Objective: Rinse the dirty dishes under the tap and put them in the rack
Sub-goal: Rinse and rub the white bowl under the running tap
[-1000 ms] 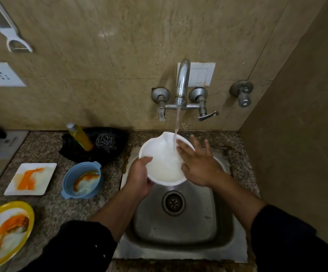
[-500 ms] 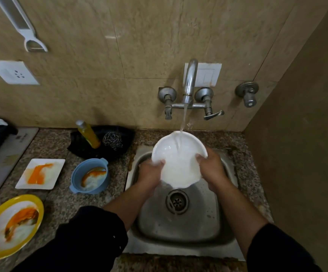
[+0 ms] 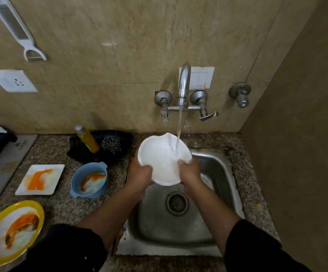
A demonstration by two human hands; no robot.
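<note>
Both hands are on the job. The left hand (image 3: pixel 139 173) grips the white bowl (image 3: pixel 160 156) at its near-left rim and the right hand (image 3: pixel 191 172) clamps the near-right rim, the fingers of both curled round the edge. The bowl hangs tilted over the far-left part of the sink (image 3: pixel 215 169), with its open face towards the person. Water (image 3: pixel 179 130) from the tap (image 3: pixel 183 85), above the sink's far edge, strikes the bowl's right inner wall.

My read is that it's stiff and light, plastic or melamine by the look, though I cannot tell for sure. Weight is no trouble, but wetness is. That slick, smooth wall gives little purchase, so the rim is the place to hold, thumb inside and fingers under, at two spread points as here. The pouring lip on its far edge looks a poor handle.

Left of the sink, on the bench (image 3: pixel 61 205), wait a blue bowl (image 3: pixel 88 194), a square white plate (image 3: pixel 55 171) and a yellow plate (image 3: pixel 26 204), all smeared orange. Off the sink's far-left corner stand a yellow bottle (image 3: pixel 87 140) and a steel scrubber (image 3: pixel 111 144).
</note>
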